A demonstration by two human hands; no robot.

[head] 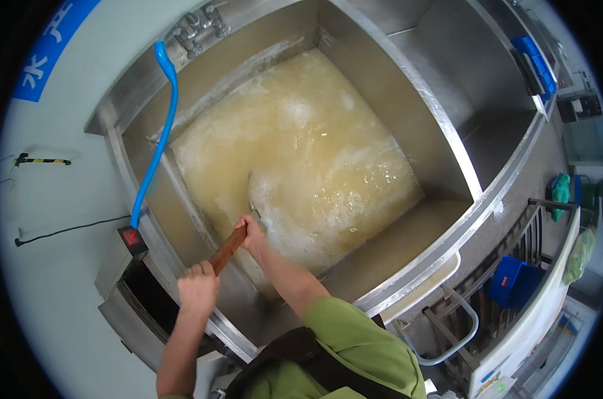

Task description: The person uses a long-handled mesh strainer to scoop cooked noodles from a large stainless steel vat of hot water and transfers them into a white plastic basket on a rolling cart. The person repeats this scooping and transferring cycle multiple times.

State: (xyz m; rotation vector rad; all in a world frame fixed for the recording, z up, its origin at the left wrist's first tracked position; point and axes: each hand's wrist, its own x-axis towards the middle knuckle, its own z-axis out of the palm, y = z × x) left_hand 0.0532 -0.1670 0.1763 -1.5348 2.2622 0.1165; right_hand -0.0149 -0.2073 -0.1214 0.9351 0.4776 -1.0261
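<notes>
Both of my hands grip a wooden tool handle [227,253] that slants over the left side of a deep stainless-steel sink [381,75]. My left hand [197,288] is wrapped around the upper end, close to the sink's left rim. Farther down, my right hand [250,232] closes on the handle near a metal part [255,214]. The tool's head dips into cloudy yellowish water [261,129], so most of it is hidden. White foam [291,234] floats around it.
A blue hose [168,119] hangs across the left rim. Metal taps [199,27] sit at the back. Another steel basin [446,65] adjoins on the right. Outside the front rim are a white plastic tray [426,289], a metal rack [518,239] and a blue bin [513,282].
</notes>
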